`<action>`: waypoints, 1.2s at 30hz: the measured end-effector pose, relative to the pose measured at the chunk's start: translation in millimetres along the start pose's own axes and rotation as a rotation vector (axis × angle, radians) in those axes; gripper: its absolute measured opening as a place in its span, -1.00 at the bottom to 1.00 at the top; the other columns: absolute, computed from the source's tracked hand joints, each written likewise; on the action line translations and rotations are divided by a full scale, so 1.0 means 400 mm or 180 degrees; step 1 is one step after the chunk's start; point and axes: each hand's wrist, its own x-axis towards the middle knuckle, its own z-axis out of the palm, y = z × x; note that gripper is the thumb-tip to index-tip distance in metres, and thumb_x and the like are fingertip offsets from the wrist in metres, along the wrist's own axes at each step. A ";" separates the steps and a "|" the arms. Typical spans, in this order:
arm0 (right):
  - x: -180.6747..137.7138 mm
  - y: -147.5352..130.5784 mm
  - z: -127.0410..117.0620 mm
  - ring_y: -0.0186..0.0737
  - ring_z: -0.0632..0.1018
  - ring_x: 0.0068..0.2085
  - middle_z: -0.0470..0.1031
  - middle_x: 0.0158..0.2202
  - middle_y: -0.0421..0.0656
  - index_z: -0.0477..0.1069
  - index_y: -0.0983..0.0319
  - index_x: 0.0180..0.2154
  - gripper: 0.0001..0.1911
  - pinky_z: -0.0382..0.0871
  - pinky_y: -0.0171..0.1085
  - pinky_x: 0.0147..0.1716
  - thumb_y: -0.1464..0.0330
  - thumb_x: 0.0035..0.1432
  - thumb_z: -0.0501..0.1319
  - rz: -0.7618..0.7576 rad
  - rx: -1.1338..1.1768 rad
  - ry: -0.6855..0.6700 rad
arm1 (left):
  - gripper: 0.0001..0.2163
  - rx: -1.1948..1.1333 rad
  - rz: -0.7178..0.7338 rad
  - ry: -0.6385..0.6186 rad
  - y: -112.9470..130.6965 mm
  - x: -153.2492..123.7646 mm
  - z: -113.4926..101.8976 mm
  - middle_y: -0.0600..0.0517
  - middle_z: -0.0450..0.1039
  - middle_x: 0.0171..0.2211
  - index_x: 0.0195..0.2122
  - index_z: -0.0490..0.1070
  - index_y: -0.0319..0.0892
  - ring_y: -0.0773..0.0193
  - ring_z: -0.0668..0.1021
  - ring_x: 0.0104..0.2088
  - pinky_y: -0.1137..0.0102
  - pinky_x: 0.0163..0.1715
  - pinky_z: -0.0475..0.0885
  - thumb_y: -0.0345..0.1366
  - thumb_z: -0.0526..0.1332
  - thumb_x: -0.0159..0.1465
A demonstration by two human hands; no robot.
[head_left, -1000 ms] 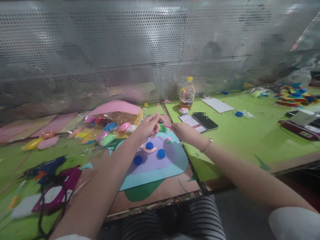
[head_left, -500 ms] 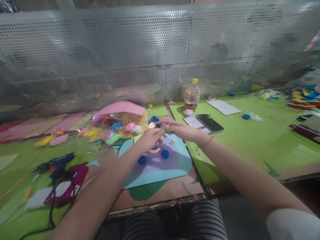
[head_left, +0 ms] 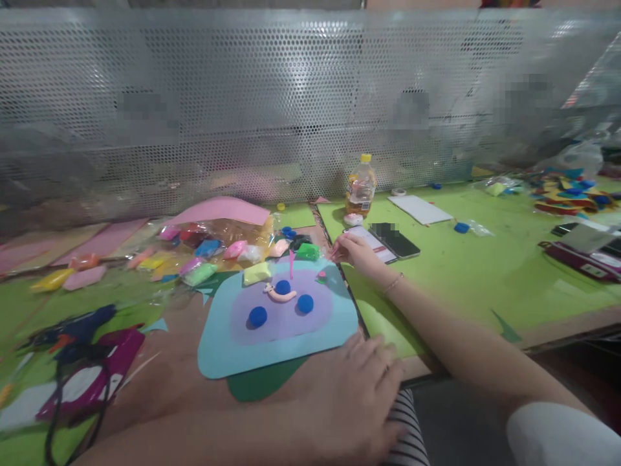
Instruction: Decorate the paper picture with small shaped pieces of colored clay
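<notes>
A craft picture takes shape on a green-and-brown worktop [head_left: 466,278], a pale blue sheet [head_left: 228,362] lying flat between the person's two hands and appearing partway done. The lilac panel [head_left: 281,327] is in place at its middle, carrying three blue discs [head_left: 258,316] in a loose triangle and a curved peach piece [head_left: 284,297] with a small pale head at one end, set against the uppermost disc. A slim pink strip [head_left: 292,264] sits at the far edge, tapering toward the panel, and a tiny pink-and-green ornament [head_left: 322,276] rests toward the right. Whether these parts are stuck down or merely laid on cannot be told, so how much remains is uncertain. The sheet looks smooth and thin, its corners rounded, with a darker green piece [head_left: 264,383] showing from beneath its near edge.

The left hand [head_left: 366,388], blurred, is loosely spread by the near right corner, nothing visible in its grasp. The right hand [head_left: 350,249], fingers curled, hovers beyond the far right corner, near a green packet [head_left: 307,251]; whether it grips anything is unclear.
</notes>
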 end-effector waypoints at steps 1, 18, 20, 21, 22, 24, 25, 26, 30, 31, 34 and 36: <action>-0.003 0.006 0.000 -0.37 0.48 -0.49 0.43 -0.52 -0.23 0.30 0.25 -0.49 -0.69 0.40 -0.34 -0.39 0.13 0.02 0.20 0.0006 -0.0042 -0.0033 | -0.47 0.0065 0.0191 -0.0085 0.016 -0.007 0.011 -0.15 0.21 0.15 0.15 0.14 -0.29 0.03 0.19 0.18 0.08 0.17 0.08 -0.01 -0.08 0.28; -0.037 -0.008 0.013 -0.26 0.59 -0.40 0.47 -0.53 -0.23 0.26 0.23 -0.44 -0.77 0.49 -0.31 -0.36 0.23 0.07 0.23 -0.0059 -0.1149 -0.0061 | -0.70 0.1097 0.0312 0.1127 -0.024 -0.031 0.177 0.00 0.32 0.09 0.04 0.31 0.02 0.05 0.45 -0.02 0.15 -0.19 0.42 -0.27 0.01 0.29; -0.039 -0.009 0.008 -0.23 0.59 -0.39 0.48 -0.55 -0.23 0.25 0.23 -0.46 -0.75 0.50 -0.32 -0.38 0.23 0.06 0.24 -0.0008 -0.1141 -0.0077 | -0.71 0.1043 0.0199 0.1219 -0.023 -0.030 0.173 0.04 0.34 0.07 0.02 0.33 0.04 0.07 0.46 -0.03 0.16 -0.19 0.43 -0.26 0.01 0.30; -0.038 -0.008 0.005 -0.23 0.60 -0.39 0.48 -0.56 -0.23 0.23 0.23 -0.47 -0.74 0.50 -0.33 -0.39 0.23 0.06 0.24 0.0061 -0.1131 -0.0080 | -0.71 0.1024 0.0164 0.1270 -0.022 -0.030 0.173 0.06 0.35 0.06 0.01 0.33 0.04 0.09 0.46 -0.03 0.16 -0.18 0.43 -0.27 0.01 0.30; -0.037 -0.006 0.004 -0.22 0.60 -0.39 0.49 -0.57 -0.22 0.22 0.23 -0.48 -0.74 0.50 -0.34 -0.41 0.23 0.06 0.24 0.0152 -0.1118 -0.0075 | -0.71 0.1022 0.0169 0.1296 -0.022 -0.030 0.175 0.07 0.36 0.06 0.02 0.33 0.05 0.10 0.46 -0.03 0.17 -0.17 0.42 -0.27 0.01 0.30; -0.034 -0.002 0.003 -0.24 0.60 -0.40 0.50 -0.58 -0.21 0.22 0.23 -0.48 -0.74 0.49 -0.37 -0.44 0.25 0.07 0.23 0.0309 -0.1088 -0.0044 | -0.70 0.1056 0.0228 0.1279 -0.021 -0.030 0.180 0.08 0.35 0.07 0.04 0.31 0.05 0.11 0.46 -0.03 0.18 -0.15 0.42 -0.29 0.01 0.30; -0.034 -0.001 0.005 -0.25 0.60 -0.41 0.50 -0.57 -0.20 0.22 0.24 -0.48 -0.75 0.49 -0.38 -0.45 0.26 0.08 0.22 0.0355 -0.1069 -0.0030 | -0.69 0.1071 0.0244 0.1242 -0.021 -0.030 0.183 0.07 0.34 0.08 0.05 0.30 0.05 0.11 0.46 -0.03 0.18 -0.15 0.41 -0.29 0.01 0.30; -0.033 0.000 0.007 -0.26 0.60 -0.41 0.50 -0.57 -0.20 0.22 0.24 -0.49 -0.76 0.48 -0.39 -0.45 0.27 0.10 0.21 0.0383 -0.1041 -0.0013 | -0.69 0.1075 0.0246 0.1185 -0.020 -0.030 0.185 0.06 0.33 0.09 0.06 0.29 0.04 0.11 0.45 -0.02 0.18 -0.14 0.41 -0.29 0.00 0.31; -0.037 -0.004 0.019 -0.30 0.59 -0.41 0.50 -0.56 -0.21 0.23 0.24 -0.49 -0.78 0.49 -0.40 -0.42 0.30 0.12 0.20 0.0386 -0.1007 0.0028 | -0.70 0.0935 0.0164 0.0985 -0.016 -0.028 0.184 0.04 0.34 0.09 0.05 0.29 0.04 0.07 0.45 0.00 0.16 -0.12 0.40 -0.27 0.00 0.31; -0.038 -0.005 0.020 -0.30 0.59 -0.41 0.49 -0.55 -0.22 0.23 0.24 -0.49 -0.78 0.49 -0.39 -0.42 0.30 0.12 0.20 0.0369 -0.1034 0.0038 | -0.70 0.0904 0.0176 0.0974 -0.015 -0.028 0.182 0.03 0.34 0.08 0.05 0.29 0.04 0.07 0.45 0.00 0.16 -0.12 0.40 -0.27 0.00 0.31; -0.038 -0.003 0.017 -0.28 0.59 -0.40 0.49 -0.54 -0.21 0.24 0.24 -0.48 -0.76 0.50 -0.36 -0.40 0.27 0.10 0.22 0.0329 -0.1084 0.0022 | -0.70 0.0900 0.0230 0.1039 -0.014 -0.029 0.178 0.02 0.34 0.09 0.06 0.29 0.02 0.06 0.45 -0.01 0.16 -0.13 0.40 -0.27 0.00 0.31; -0.036 0.001 0.012 -0.26 0.59 -0.39 0.49 -0.54 -0.21 0.24 0.24 -0.48 -0.74 0.50 -0.34 -0.39 0.23 0.08 0.24 0.0316 -0.1074 -0.0024 | -0.70 0.0924 0.0185 0.1070 -0.012 -0.030 0.179 0.02 0.33 0.09 0.05 0.29 0.02 0.06 0.45 -0.01 0.15 -0.13 0.40 -0.26 0.00 0.31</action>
